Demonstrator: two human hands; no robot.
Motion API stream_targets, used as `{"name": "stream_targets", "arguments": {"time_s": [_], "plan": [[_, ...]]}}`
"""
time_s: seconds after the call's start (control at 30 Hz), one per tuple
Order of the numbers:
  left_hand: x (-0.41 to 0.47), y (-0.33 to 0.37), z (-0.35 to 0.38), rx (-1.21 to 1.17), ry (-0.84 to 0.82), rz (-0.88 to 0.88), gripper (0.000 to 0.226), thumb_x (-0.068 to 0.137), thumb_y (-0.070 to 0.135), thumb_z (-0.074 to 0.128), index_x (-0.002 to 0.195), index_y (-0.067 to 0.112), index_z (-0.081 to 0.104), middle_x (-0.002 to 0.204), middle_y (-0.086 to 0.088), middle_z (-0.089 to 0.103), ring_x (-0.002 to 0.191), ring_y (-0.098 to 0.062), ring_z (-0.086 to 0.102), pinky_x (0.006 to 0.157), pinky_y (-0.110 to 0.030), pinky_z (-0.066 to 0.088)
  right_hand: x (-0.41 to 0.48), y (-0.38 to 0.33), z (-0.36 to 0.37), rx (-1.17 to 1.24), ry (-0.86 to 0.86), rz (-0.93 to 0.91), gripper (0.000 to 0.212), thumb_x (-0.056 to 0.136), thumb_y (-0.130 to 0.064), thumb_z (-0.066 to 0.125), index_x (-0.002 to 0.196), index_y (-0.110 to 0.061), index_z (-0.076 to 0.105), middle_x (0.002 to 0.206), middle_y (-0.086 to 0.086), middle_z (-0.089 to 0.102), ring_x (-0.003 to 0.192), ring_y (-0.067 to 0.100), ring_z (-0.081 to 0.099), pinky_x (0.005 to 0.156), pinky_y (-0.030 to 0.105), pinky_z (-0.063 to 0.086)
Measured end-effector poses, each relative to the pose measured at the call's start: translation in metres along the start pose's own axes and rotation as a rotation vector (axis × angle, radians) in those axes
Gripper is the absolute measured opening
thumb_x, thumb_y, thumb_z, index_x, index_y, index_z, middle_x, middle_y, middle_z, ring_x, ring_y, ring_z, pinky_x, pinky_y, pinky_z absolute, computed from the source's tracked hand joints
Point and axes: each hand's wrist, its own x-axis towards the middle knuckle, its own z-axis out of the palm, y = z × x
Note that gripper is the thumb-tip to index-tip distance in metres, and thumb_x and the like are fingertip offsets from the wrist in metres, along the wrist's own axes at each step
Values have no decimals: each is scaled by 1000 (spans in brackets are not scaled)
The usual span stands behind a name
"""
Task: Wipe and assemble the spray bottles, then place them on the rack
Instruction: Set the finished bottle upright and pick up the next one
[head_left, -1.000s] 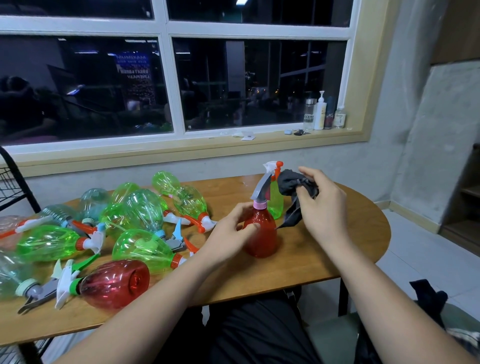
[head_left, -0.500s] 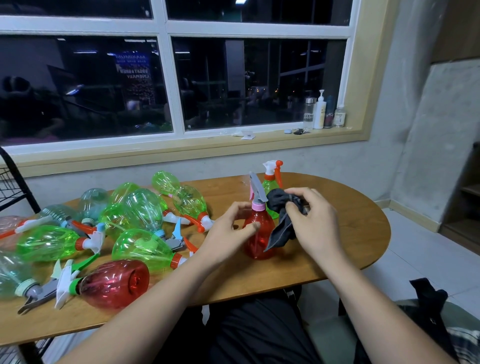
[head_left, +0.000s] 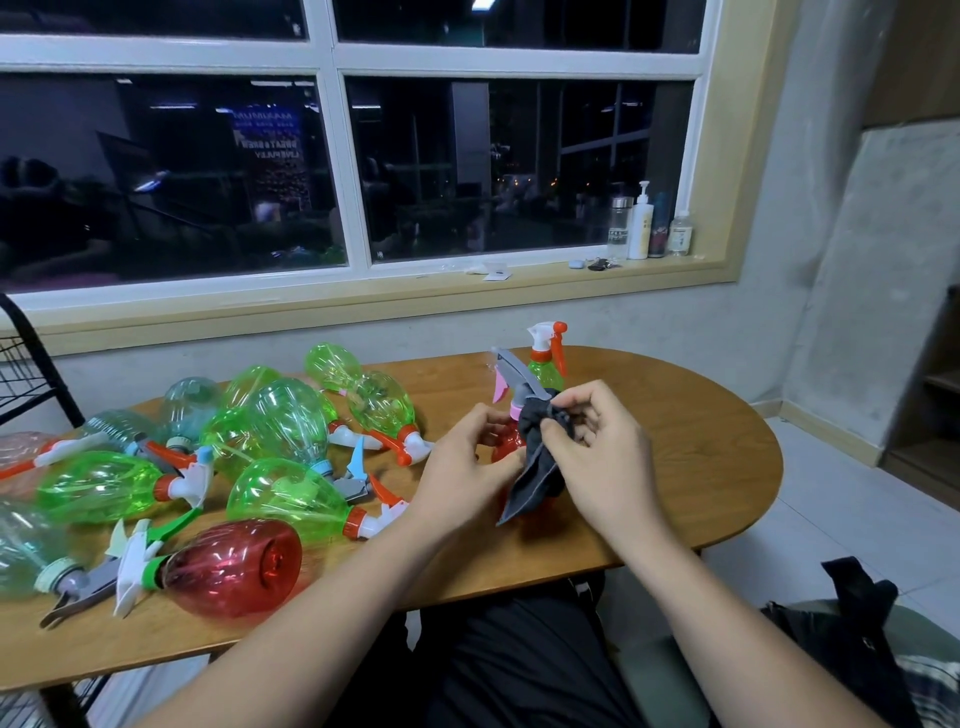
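A red spray bottle (head_left: 503, 448) with a grey and pink trigger head stands upright on the wooden table (head_left: 675, 441), mostly hidden behind my hands. My left hand (head_left: 467, 470) grips its body from the left. My right hand (head_left: 597, 457) pinches a dark grey cloth (head_left: 535, 467) against the bottle's neck and shoulder; the cloth's tail hangs down in front. Just behind stands a green spray bottle (head_left: 545, 371) with a white and orange head.
Several green, clear and red spray bottles (head_left: 270, 452) lie on their sides over the table's left half. A black wire rack (head_left: 26, 364) stands at the far left. Bottles line the window sill (head_left: 644, 228). A dark bag (head_left: 857, 613) sits at lower right.
My right hand has brought the cloth down from the trigger head to the red bottle's neck and shoulder. My left hand stayed on the bottle's body.
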Motion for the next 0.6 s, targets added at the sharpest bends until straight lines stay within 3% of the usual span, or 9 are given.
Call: {"name": "stream_targets", "arguments": {"time_s": [0.13, 0.23, 0.3, 0.43, 0.6], "plan": [[3, 0, 2, 18, 5, 2, 25, 91, 30, 77, 111, 35, 61, 106, 16, 70, 104, -4, 64, 76, -14, 46, -4, -1, 2, -136, 17, -143, 22, 93, -7, 77, 104, -23, 69, 98, -13, 74, 93, 1, 70, 75, 8, 50], [3, 0, 0, 9, -12, 24, 26, 92, 34, 77, 112, 37, 61, 108, 18, 70, 106, -3, 64, 79, -12, 45, -6, 6, 2, -315, -21, -445, 21, 92, 4, 73, 107, -10, 72, 104, -3, 73, 101, 12, 67, 88, 18, 50], [2, 0, -2, 10, -14, 36, 28, 92, 41, 79, 113, 37, 61, 109, 20, 71, 108, -1, 64, 82, -12, 46, -4, 18, -2, -374, -47, -529, 24, 91, 9, 70, 108, -6, 72, 108, 1, 71, 105, 19, 65, 94, 28, 53], [1, -1, -3, 24, -24, 11, 33, 91, 52, 78, 117, 41, 61, 112, 22, 72, 112, 7, 62, 82, -6, 43, -3, 35, -13, -358, -75, -332, 39, 92, 6, 67, 125, -15, 72, 117, -6, 71, 112, 11, 64, 98, 31, 53], [0, -1, -2, 39, -30, -25, 37, 98, 41, 72, 134, 38, 61, 122, 23, 70, 116, 22, 55, 93, -6, 44, -11, 30, -14, -188, -197, -78, 67, 93, 5, 62, 151, -28, 59, 142, -20, 61, 129, -12, 53, 105, 4, 38]]}}
